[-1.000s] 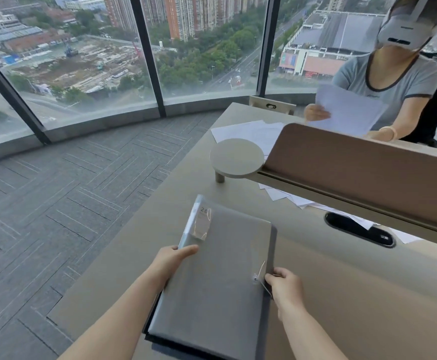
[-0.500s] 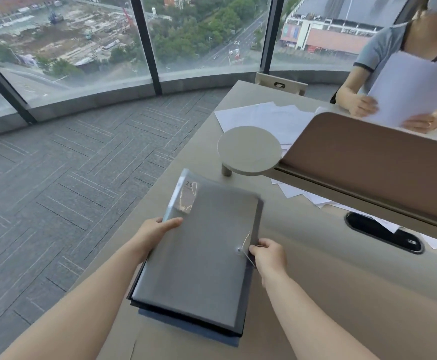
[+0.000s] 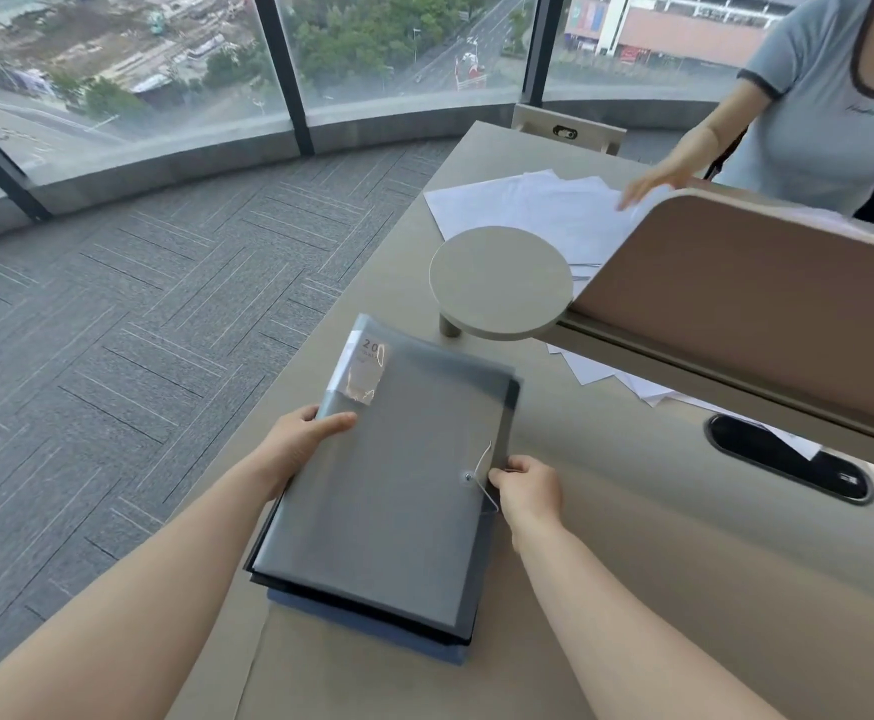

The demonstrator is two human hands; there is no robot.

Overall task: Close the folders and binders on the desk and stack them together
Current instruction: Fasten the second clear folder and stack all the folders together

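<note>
Since the stack sits at the near left edge of the worktop, right by the drop to the carpet, the main risk is sliding: a push from the right hand with the left hand slack could send the top folder off that edge. Both hands are clamped on the top folder, one per long side; left thumb lies on the cover with fingers curled round the left edge, right fingers pinch the right edge beside the elastic cord. The cover is smooth frosted grey plastic, translucent and thin, so it likely slips on whatever is under it. Below it shows a black binder, then a blue folder sticking out at the near end; edges aren't flush, so squaring up could skew the layers. The cord loops loose off a small metal stud, and I'd guess it isn't hooked; if so the flap could spring open when lifted, or the cord could snag a finger. A clear pocket with a white label sits at the far left corner. The round shelf and the divider stand just beyond the stack, so a far push may bump them. Loose paper lies further off, under another person's hand.
</note>
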